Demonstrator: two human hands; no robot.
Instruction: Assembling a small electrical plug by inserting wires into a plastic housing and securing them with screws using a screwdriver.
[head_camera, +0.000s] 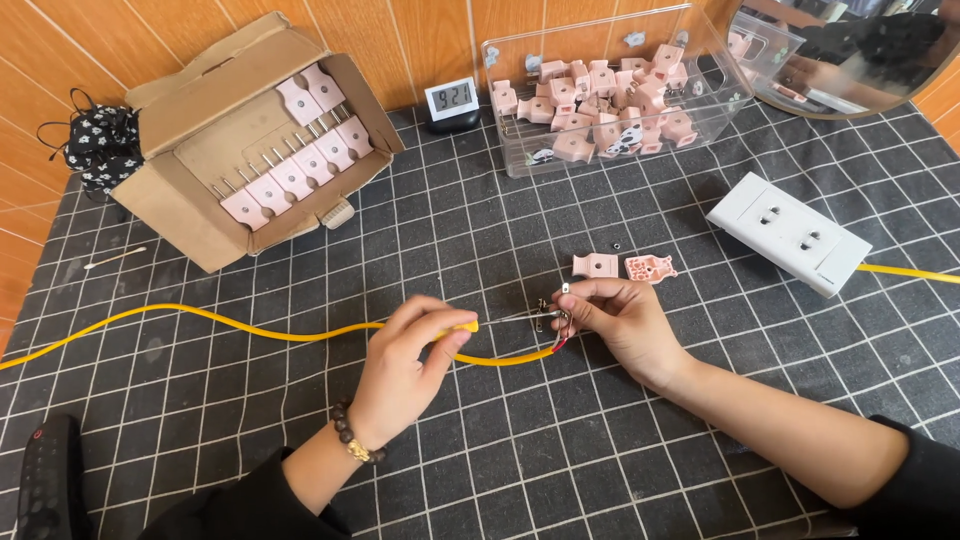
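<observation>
A yellow cable (200, 318) runs across the black gridded mat from the left edge. My left hand (405, 365) pinches its sheath near the end. My right hand (615, 320) holds small metal plug prongs (548, 312) at the cable's stripped red and dark wire ends. Just beyond my right hand lie two pink plug shell halves (625, 266), one showing its inside, and a tiny screw (617, 243).
A cardboard box (190, 200) with rows of pink plugs stands at the back left. A clear bin (520, 160) of pink plug parts is at the back centre, a small digital clock (451, 101) beside it. A white double socket block (790, 233) lies right. A remote (45, 480) sits near left.
</observation>
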